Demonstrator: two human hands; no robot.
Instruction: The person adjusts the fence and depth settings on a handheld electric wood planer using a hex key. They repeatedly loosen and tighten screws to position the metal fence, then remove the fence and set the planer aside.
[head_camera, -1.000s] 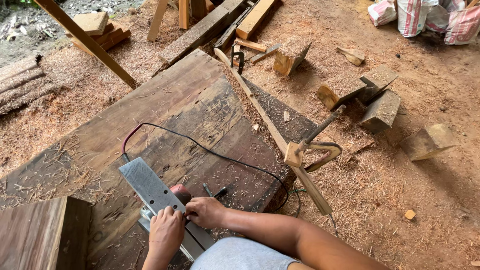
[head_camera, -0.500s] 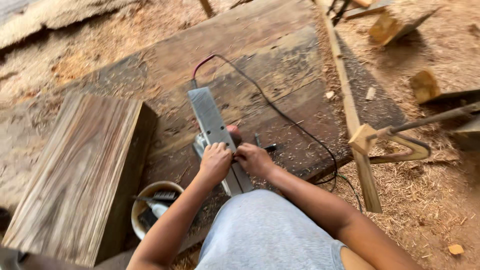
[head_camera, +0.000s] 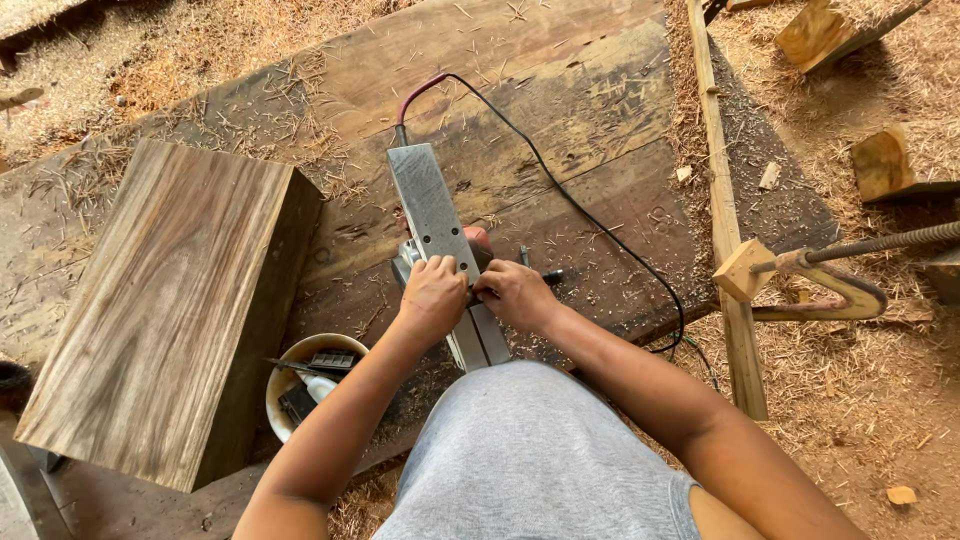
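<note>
A single camera rides on the person's head and looks steeply down, almost straight, over the grey-clad chest. It sits close: both forearms enter from the bottom edge and the hands meet near the middle. The dark plank platform (head_camera: 560, 130) fills most of the frame, its far edge running to the top, with sawdust-strewn ground (head_camera: 860, 440) along its right edge.

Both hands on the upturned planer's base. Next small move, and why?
Probably keep the left hand pressing the planer steady while the right hand works at its edge: the tool lies sole-up on the plank, fingertips meet mid-base, and small dark tools lie beside.
</note>
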